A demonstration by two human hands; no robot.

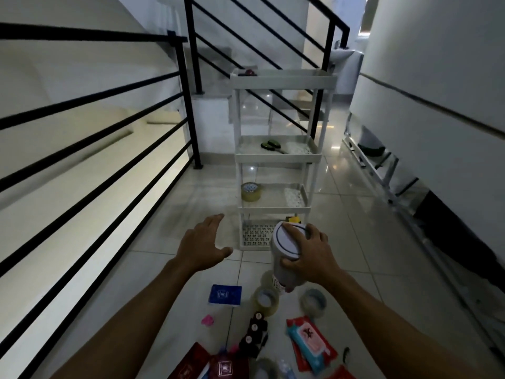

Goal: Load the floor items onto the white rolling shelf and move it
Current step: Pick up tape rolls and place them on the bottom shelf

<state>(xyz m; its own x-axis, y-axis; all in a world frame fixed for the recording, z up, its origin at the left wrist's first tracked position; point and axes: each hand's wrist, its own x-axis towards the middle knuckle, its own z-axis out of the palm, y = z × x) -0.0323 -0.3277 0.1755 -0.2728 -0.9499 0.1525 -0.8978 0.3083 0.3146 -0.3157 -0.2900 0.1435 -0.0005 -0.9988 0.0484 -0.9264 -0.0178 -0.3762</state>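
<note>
My right hand (pixel 308 255) grips the white canister (pixel 287 253), tilted; the white rolling shelf (pixel 276 160) stands just ahead; left hand (pixel 202 247) spread, empty.

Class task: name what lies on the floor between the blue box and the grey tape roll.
In the head view, a clear tape roll lies between the blue box and the grey tape roll; the white canister's lower end hangs just above.

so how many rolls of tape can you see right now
3 clear ones. A tan packing-tape roll stands on the white plastic rolling shelf's third tier. A clear roll and a grey roll lie on the tiled floor near the right hand. More may be hidden behind it.
</note>
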